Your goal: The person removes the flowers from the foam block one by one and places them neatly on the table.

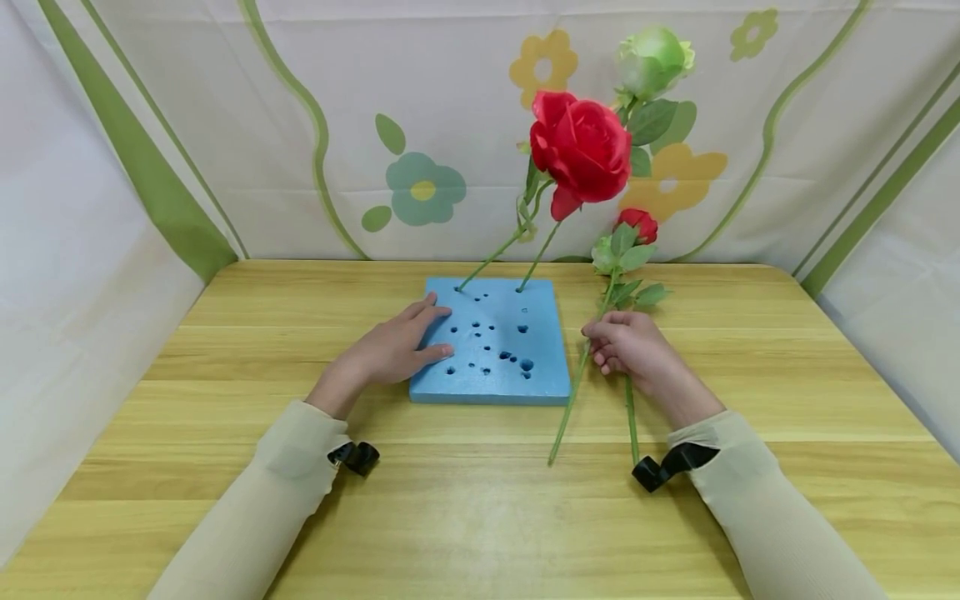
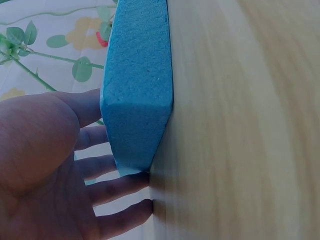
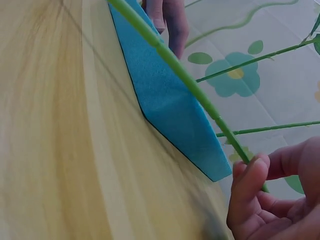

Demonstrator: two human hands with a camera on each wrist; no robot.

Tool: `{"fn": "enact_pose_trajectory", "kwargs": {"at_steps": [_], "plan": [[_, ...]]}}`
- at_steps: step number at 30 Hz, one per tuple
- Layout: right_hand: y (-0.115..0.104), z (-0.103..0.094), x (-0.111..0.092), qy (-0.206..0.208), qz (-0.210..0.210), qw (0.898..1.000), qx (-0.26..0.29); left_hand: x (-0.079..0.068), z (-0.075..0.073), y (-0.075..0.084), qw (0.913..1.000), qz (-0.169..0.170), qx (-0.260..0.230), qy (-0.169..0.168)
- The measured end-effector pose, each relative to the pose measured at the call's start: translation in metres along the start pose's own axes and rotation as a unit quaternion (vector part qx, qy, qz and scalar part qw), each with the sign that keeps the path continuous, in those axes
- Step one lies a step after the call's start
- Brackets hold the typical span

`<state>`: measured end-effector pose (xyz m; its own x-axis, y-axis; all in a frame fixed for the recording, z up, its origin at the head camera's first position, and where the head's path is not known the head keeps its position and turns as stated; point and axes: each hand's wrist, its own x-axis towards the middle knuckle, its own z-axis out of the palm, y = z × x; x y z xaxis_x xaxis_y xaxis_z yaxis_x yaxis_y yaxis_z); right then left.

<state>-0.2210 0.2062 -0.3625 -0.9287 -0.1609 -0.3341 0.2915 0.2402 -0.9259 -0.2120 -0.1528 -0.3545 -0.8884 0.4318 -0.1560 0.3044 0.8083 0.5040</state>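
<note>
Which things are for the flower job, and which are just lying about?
In the job, it seems:
holey blue block
left hand, touching it
red rose and pale green rose, standing in it
pinched stem, in right hand

Just about, for now:
other stem
table
flowery curtain

The left hand (image 2: 55,165) is filling the lower left of the frame, its palm facing the camera. Its thumb is touching the left side of a blue block (image 2: 137,65), which is running down from the top centre; the other fingers are stretching out below, the two lowest tips meeting the wood-grained tabletop (image 2: 240,120). That tabletop is covering the right half. At upper left, a leafy green stem (image 2: 33,75) is crossing in front of a patterned pale cloth (image 2: 50,9).
</note>
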Motion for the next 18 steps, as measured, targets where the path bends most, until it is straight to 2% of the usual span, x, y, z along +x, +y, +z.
{"fn": "enact_pose_trajectory", "kwargs": {"at_steps": [12, 18], "plan": [[0.002, -0.002, 0.001, -0.008, 0.005, 0.999, -0.048, 0.0, 0.0, 0.0, 1.0, 0.003, 0.003, 0.002], [0.001, -0.016, -0.003, -0.035, 0.018, 0.997, -0.068, 0.001, 0.001, -0.001, 1.0, 0.002, 0.003, 0.001]]}}
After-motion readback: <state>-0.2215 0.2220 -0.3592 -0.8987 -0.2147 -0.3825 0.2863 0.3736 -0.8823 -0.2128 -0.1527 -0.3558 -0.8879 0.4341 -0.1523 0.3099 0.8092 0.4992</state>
